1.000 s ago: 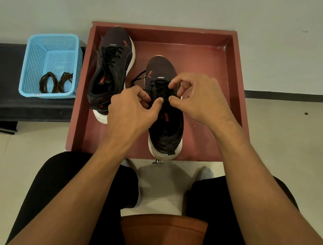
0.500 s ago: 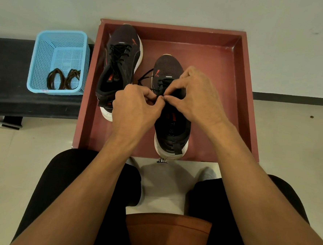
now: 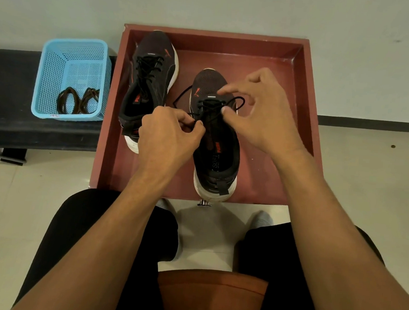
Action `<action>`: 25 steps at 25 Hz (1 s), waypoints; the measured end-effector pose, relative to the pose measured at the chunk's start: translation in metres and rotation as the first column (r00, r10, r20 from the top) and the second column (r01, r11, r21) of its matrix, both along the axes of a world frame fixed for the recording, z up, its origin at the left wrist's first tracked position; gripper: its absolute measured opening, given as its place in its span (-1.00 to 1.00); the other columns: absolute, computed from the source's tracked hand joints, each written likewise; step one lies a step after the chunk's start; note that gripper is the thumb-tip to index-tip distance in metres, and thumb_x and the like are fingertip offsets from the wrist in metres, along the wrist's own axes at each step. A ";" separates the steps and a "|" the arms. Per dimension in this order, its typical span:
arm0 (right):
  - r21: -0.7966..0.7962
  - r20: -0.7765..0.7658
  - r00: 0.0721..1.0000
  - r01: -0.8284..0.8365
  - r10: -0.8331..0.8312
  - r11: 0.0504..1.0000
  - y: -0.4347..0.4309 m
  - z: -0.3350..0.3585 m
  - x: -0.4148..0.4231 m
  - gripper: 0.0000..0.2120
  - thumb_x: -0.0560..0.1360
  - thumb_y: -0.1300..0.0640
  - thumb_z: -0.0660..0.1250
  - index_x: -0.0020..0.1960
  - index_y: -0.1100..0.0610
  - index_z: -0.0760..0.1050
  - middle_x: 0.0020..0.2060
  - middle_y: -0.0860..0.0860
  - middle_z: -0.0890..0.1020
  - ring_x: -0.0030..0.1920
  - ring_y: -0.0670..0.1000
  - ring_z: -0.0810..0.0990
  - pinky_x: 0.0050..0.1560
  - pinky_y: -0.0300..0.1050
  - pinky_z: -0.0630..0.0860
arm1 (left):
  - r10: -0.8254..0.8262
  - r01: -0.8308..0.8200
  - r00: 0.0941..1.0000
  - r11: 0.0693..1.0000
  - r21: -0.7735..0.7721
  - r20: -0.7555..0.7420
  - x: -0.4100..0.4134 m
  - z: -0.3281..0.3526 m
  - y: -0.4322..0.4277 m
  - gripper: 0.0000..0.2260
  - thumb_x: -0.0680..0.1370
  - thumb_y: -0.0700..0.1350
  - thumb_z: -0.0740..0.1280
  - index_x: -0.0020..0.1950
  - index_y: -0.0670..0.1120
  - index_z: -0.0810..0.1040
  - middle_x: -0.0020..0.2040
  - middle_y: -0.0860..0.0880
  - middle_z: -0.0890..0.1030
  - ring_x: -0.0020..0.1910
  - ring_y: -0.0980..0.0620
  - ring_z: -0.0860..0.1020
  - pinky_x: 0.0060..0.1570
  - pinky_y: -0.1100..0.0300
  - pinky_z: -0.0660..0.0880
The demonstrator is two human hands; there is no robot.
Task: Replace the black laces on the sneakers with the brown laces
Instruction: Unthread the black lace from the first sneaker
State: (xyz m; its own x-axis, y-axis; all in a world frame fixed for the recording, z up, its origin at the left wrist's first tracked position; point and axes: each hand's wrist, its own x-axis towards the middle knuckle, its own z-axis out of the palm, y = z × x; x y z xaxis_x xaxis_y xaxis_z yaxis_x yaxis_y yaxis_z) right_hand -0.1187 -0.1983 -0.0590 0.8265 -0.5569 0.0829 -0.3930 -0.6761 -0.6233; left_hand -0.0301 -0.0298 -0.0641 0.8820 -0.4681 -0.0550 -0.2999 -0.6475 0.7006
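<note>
Unlacing step: judged to be underway on the near sneaker (image 3: 222, 156). Its black lace (image 3: 209, 106) ran slack across the upper eyelets, with one tail trailing off toward the tray's left side.
Left hand: the left hand (image 3: 168, 136) pinched the lace between thumb and forefinger just over the shoe's opening, probably to draw it back out of an eyelet.
Right hand: the right hand (image 3: 268, 110) hovered half-spread above the lacing. Its thumb (image 3: 225, 110) touched the crossings and the forefinger was lifted. A loop of lace lay in the gap, but whether any finger hooked it could not be told.
Near sneaker: stood mid-tray, heel at the near edge and toe pointing away, so the eyelets faced the person.
Far sneaker: the far sneaker (image 3: 157, 41) lay in the far left corner of the red tray (image 3: 308, 89), fully laced in black and apparently waiting its turn.
Brown laces: the brown laces (image 3: 78, 99) lay coiled at the near end of the blue basket (image 3: 50, 73), which sat on the dark bench (image 3: 11, 83) just beside the tray's left edge. They were untouched, and seemingly placed within reach for relacing.
Progress: early, by my judgement, since neither shoe carried any brown lace.
</note>
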 end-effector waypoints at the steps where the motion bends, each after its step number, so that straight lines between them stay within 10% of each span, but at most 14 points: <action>1: -0.027 -0.001 0.998 -0.066 0.066 0.997 0.005 -0.002 0.002 -0.74 0.45 -0.03 0.55 0.14 -0.15 0.71 0.10 -0.07 0.44 0.06 -0.17 0.42 0.05 -0.41 0.36 | -0.002 0.002 1.000 1.000 0.003 -0.002 0.000 0.000 0.000 -0.87 0.53 0.05 0.48 -0.14 0.03 0.74 -0.36 0.12 0.62 -0.29 0.10 0.64 -0.15 0.03 0.66; 9: -0.158 -0.128 0.983 -0.153 0.133 0.976 0.019 -0.005 0.011 -0.86 0.44 -0.09 0.58 -0.03 -0.09 0.74 0.05 -0.08 0.40 0.12 -0.09 0.35 0.04 -0.23 0.38 | -0.010 0.010 1.000 1.000 0.015 -0.019 0.000 0.001 0.001 -0.88 0.53 0.07 0.48 -0.14 0.06 0.72 -0.38 0.14 0.61 -0.31 0.17 0.62 -0.18 0.09 0.65; 25: 0.198 0.035 0.847 0.514 -0.530 0.834 -0.043 0.007 -0.021 -0.95 0.45 0.09 0.45 -0.12 0.04 0.68 -0.28 -0.15 0.67 -0.28 -0.20 0.60 -0.19 -0.37 0.53 | -0.003 0.003 1.000 0.999 0.034 -0.008 0.001 -0.001 0.001 -0.89 0.51 0.05 0.49 -0.19 0.08 0.70 -0.37 0.16 0.61 -0.27 0.16 0.63 -0.13 0.05 0.67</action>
